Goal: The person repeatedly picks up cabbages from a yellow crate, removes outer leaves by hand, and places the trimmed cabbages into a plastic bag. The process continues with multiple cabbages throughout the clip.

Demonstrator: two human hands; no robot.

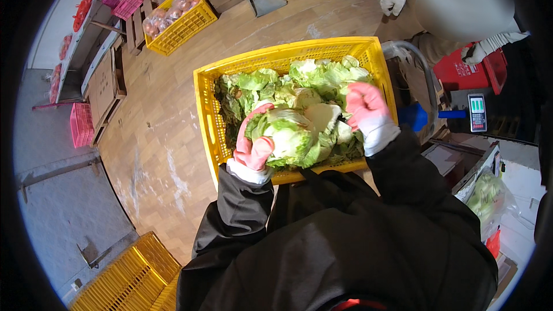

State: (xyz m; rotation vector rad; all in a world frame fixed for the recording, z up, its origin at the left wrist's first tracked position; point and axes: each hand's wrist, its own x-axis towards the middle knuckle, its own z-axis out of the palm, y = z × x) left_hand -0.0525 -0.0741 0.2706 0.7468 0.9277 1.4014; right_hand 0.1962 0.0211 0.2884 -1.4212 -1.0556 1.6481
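My left hand, in a pink glove with a white cuff, grips the side of a head of iceberg lettuce. A pale outer leaf stands away from the head on its right. My right hand, also in a pink glove, is over the right part of the crate with its fingers curled. It is slightly blurred, and whether a piece of leaf is in it cannot be made out. Below both hands, loose lettuce leaves fill much of a yellow plastic crate.
A co-worker's gloved hand is at the upper right, by a red bin and a scale display. Another yellow crate holds bagged onions. Yellow crates stand at lower left. A dustpan rests on the floor.
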